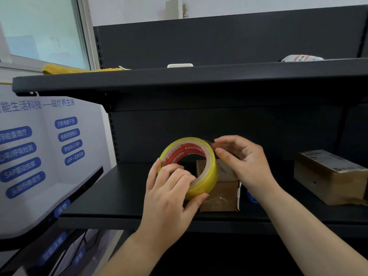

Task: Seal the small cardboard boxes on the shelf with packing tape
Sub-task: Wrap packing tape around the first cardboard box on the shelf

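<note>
Dark metal shelving (199,80) against a white wall (239,6) — frosted window (43,28) at left.

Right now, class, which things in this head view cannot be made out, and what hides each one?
- Small box: top hidden by the tape roll and right hand.
- Blue object: mostly behind the right wrist.
- Larger box: label too small, cut by the right edge.
- Tape's free end: too blurred.

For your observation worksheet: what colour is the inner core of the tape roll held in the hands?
Red with white lettering, inside the yellowish tape roll, seen in the head view.
</note>
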The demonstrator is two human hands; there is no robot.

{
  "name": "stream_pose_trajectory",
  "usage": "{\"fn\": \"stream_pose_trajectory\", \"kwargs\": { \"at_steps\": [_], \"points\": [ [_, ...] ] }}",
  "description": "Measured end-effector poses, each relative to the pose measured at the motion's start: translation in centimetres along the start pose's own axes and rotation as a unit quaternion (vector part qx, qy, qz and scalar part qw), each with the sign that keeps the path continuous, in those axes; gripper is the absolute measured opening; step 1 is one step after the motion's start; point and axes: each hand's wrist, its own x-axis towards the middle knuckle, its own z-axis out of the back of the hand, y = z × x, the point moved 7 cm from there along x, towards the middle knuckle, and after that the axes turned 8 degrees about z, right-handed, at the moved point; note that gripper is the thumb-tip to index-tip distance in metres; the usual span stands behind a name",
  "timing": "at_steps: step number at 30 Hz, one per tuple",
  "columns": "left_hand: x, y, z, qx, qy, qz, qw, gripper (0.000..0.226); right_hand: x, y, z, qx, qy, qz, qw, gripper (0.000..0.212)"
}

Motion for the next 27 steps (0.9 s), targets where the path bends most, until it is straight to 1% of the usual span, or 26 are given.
{"fn": "stream_pose_trajectory", "kwargs": {
  "at_steps": [2,5,7,9,10,11,12,14,15,16,17,19,20,21,22,23,24,25,26,27],
  "points": [
    [-0.2,-0.2,-0.1,-0.015,0.006,-0.001,1.000,0.023,0.1,0.2,0.9,-0.036,-0.043,0.017,0.998,0.012],
    [-0.7,-0.6,-0.2,-0.047,0.009,-0.002,0.999,0.027,0.3,0.7,1.7,-0.041,-0.069,0.030,0.996,0.015],
    [-1.0,-1.1,-0.1,-0.057,0.005,-0.007,0.998,0.033,0.9,0.9,1.9,-0.052,-0.053,0.031,0.997,0.016],
    [-1.3,-1.6,0.0,-0.067,0.006,-0.002,0.998,0.039,1.5,1.0,1.5,-0.079,-0.005,0.029,0.996,0.016],
    [-1.2,-1.7,0.1,-0.079,0.011,0.013,0.997,0.040,1.8,1.0,1.0,-0.088,0.027,0.023,0.996,0.017],
    [-1.1,-1.6,0.0,-0.102,0.022,0.041,0.994,0.038,2.1,1.0,0.5,-0.084,0.055,0.014,0.995,0.019],
    [-1.0,-1.3,-0.1,-0.137,0.033,0.087,0.986,0.036,2.6,1.1,0.2,-0.071,0.072,0.004,0.995,0.021],
    [-1.1,-0.4,-0.9,-0.219,0.060,0.199,0.953,0.045,3.9,1.1,0.6,-0.039,0.060,-0.011,0.997,0.023],
    [-1.3,-0.1,-1.6,-0.254,0.072,0.238,0.935,0.047,4.6,1.1,1.1,-0.032,0.048,-0.025,0.998,0.023],
    [-1.6,0.0,-2.0,-0.275,0.073,0.259,0.923,0.047,5.3,0.8,1.4,-0.036,0.048,-0.045,0.997,0.023],
    [-1.7,-0.1,-2.1,-0.286,0.071,0.261,0.920,0.049,5.7,0.2,1.5,-0.049,0.067,-0.072,0.994,0.022],
    [-1.8,-0.7,-1.9,-0.296,0.068,0.221,0.927,0.056,5.4,-1.3,1.1,-0.061,0.127,-0.142,0.980,0.016],
    [-1.8,-0.8,-1.7,-0.297,0.066,0.200,0.931,0.055,4.8,-2.0,0.9,-0.038,0.155,-0.177,0.971,0.021],
    [-1.8,-0.8,-1.4,-0.292,0.067,0.181,0.937,0.051,3.8,-2.6,0.5,0.005,0.189,-0.208,0.960,0.038],
    [-1.7,-0.8,-1.1,-0.278,0.067,0.158,0.945,0.046,2.7,-3.0,-0.1,0.066,0.231,-0.228,0.944,0.059],
    [-1.5,-0.8,-0.7,-0.252,0.066,0.133,0.956,0.040,1.5,-3.0,-0.9,0.123,0.276,-0.236,0.924,0.080],
    [-1.3,-0.8,-0.3,-0.223,0.064,0.109,0.967,0.036,0.5,-2.9,-1.6,0.160,0.317,-0.235,0.905,0.093],
    [-1.2,-0.8,0.0,-0.200,0.064,0.089,0.974,0.033,-0.3,-2.9,-2.3,0.171,0.339,-0.234,0.895,0.098],
    [-1.1,-0.7,0.1,-0.187,0.068,0.076,0.977,0.032,-0.7,-3.0,-2.8,0.167,0.340,-0.233,0.896,0.095],
    [-1.1,-0.5,0.2,-0.185,0.074,0.073,0.977,0.032,-0.7,-3.1,-3.2,0.161,0.323,-0.226,0.905,0.086]
  ]
}}
